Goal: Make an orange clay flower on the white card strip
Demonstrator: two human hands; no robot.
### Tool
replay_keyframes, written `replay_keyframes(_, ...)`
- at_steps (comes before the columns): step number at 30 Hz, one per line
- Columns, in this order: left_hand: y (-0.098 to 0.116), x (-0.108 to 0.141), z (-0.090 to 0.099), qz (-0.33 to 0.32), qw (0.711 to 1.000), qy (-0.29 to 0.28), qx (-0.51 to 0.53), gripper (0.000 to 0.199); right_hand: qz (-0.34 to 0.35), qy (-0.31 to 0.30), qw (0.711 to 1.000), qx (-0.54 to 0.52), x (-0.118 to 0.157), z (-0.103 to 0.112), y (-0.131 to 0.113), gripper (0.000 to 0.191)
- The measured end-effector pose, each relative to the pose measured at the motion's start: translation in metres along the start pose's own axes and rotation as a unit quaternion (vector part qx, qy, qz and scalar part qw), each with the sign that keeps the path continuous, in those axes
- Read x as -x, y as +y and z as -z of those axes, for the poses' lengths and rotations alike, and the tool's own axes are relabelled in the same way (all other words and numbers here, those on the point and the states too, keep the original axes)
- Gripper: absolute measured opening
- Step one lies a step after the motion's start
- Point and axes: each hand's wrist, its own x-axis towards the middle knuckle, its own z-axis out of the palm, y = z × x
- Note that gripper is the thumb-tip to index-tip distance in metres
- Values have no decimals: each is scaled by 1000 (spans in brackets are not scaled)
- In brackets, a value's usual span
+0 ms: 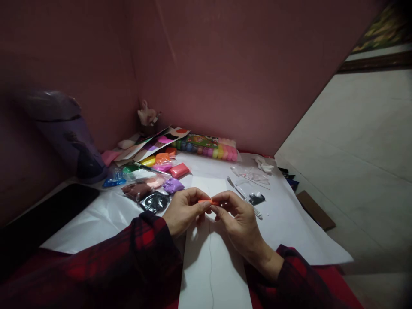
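Note:
A small strip of orange modelling clay (208,201) is pinched between the fingertips of both hands. My left hand (185,210) grips its left part, thumb below and fingers above. From the other side my right hand (240,219) closes on the right part. Both hands hover over a white board (209,262), which has a thin curved line (210,274) drawn down its length. The fingers partly cover the clay, so its full shape is hidden.
Several packets of coloured clay (173,185) lie to the left, beside a purple container (79,146). Behind them rests a long pack of colourful clay (209,148). On the right are a fork (236,186), clear plastic bags (251,175) and a black clay piece (256,198).

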Motion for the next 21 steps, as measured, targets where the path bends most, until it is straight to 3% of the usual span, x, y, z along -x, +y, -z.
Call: replay_keyframes(21, 0, -1, 0, -7, 999, 11, 43, 37, -6, 9, 999, -52, 1, 0, 1, 5)
